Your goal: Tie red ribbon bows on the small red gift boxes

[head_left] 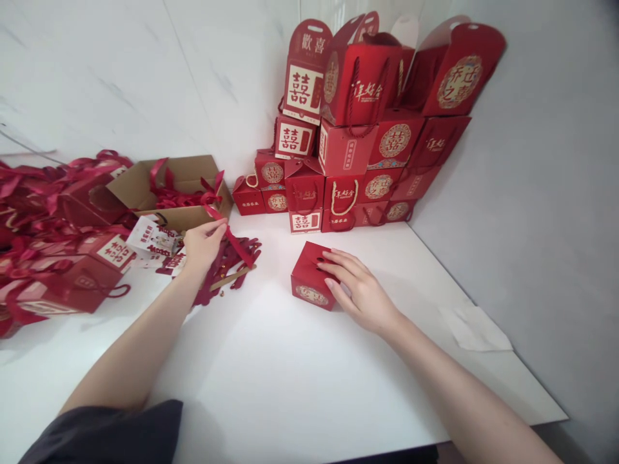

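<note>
A small red gift box [309,274] stands on the white table, gold lettering on its front and dark holes in its top. My right hand [360,290] rests on its top and right side with the fingers stretched out. Farther left, my left hand [206,241] is closed in a pinch on a red ribbon [236,248], which trails down to the right. Below that hand lies a pile of dark red strips [213,283]. Just behind it, an open cardboard box [193,169] contains more red ribbon.
Stacked red gift boxes [348,151] rise against the wall at the back right. Ribboned red boxes [72,270] crowd the table's left side. White printed cards [152,238] lie before the cardboard box. A white paper sheet [476,327] lies near the right edge.
</note>
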